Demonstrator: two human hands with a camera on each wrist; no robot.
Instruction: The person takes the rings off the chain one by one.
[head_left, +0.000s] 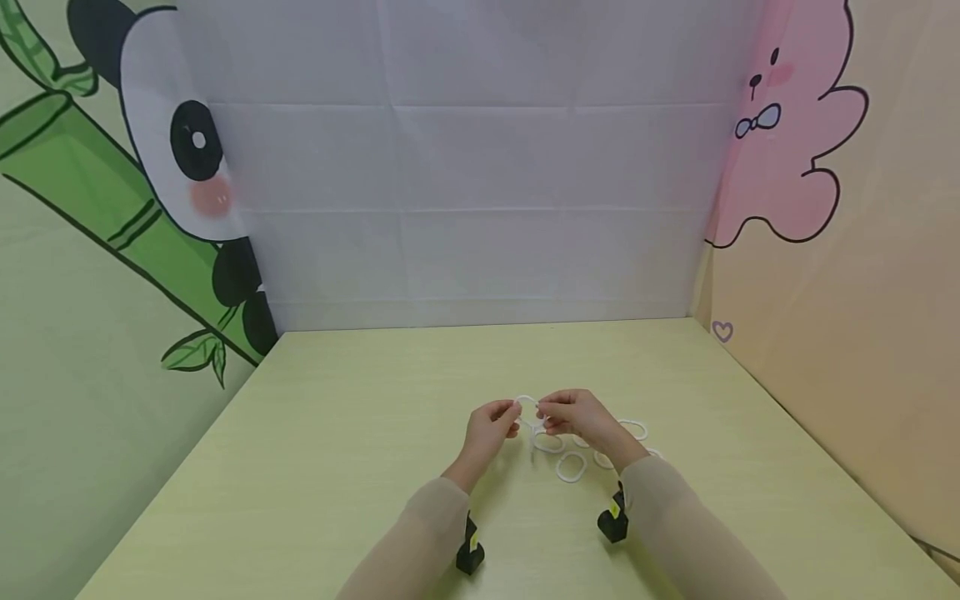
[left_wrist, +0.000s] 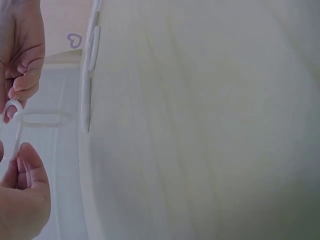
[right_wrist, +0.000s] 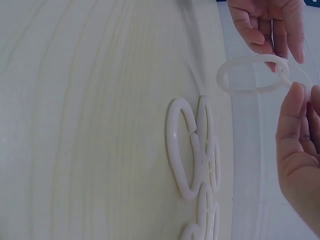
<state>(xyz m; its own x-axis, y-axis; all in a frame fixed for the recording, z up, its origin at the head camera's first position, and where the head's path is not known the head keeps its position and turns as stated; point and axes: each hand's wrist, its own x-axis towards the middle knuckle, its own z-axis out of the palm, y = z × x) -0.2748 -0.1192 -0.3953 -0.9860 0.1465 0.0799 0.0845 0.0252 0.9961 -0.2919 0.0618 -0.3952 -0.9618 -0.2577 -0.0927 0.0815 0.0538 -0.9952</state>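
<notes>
Between both hands, above the table, is a white split ring (head_left: 525,397). My left hand (head_left: 491,429) pinches its left side between thumb and fingers. My right hand (head_left: 585,419) pinches the opposite side. A second white ring (right_wrist: 250,92) hangs linked through the held one, as both wrist views show. The left wrist view has the left hand (left_wrist: 25,197) low and the right hand (left_wrist: 25,55) above it. Fingertips partly cover the held ring. Below the right hand, several more white rings lie on the table, one of them with a visible gap (right_wrist: 173,140) in the right wrist view.
The pale yellow table (head_left: 360,433) extends around the hands. A white cloth (head_left: 480,167) hangs behind its far edge. Painted walls stand on both sides, a panda at left and a pink animal at right. Black wrist devices (head_left: 469,554) hang under both forearms.
</notes>
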